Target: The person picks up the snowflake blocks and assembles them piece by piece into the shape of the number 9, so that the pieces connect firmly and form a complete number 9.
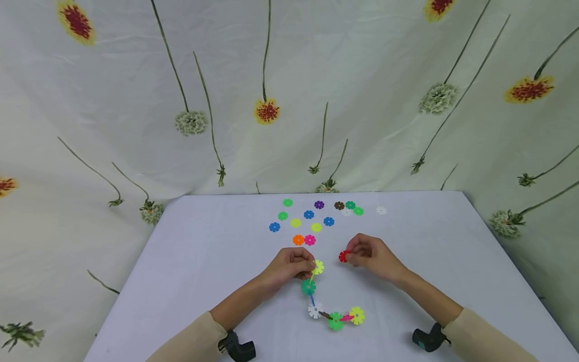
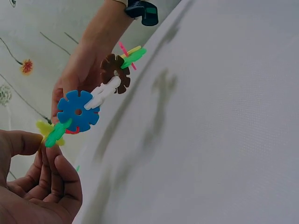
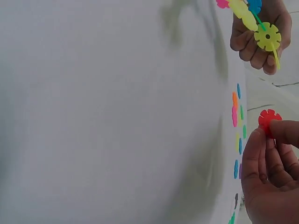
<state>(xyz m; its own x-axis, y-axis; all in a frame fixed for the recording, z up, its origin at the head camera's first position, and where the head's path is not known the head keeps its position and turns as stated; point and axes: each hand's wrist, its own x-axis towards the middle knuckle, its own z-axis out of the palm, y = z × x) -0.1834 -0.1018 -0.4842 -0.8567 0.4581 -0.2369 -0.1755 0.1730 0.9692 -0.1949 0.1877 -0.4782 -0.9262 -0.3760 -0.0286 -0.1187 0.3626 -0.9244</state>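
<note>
Two hands at work over a white table [image 1: 203, 261]. The left hand [image 1: 289, 268] has its fingers curled round the top end of a chain of snowflake discs [image 1: 325, 301], pinching near the yellow disc [image 1: 318, 267] at its tip; the chain trails away from that hand toward 5 o'clock, through a teal disc [image 1: 308, 287], a white disc [image 1: 315, 309] and a green disc [image 1: 335, 321], and ends at another yellow one [image 1: 357, 315]. The lower links look to lie on the table while the gripped end is lifted (probably so that an open slot at the tip faces the other hand).

The right hand [image 1: 373, 257], at 3 o'clock from the chain's tip and just apart from it, pinches a single red disc [image 1: 344, 256] between thumb and fingertips, its edge free and turned toward the chain. The right wrist view confirms it: red disc [image 3: 269, 120] held by its rim, most of it exposed.

At 12 o'clock from both hands, loose discs [image 1: 316, 218] lie scattered flat near the table's far edge, within reach as a supply. A flowered cloth [image 1: 289, 90] hangs behind.
</note>
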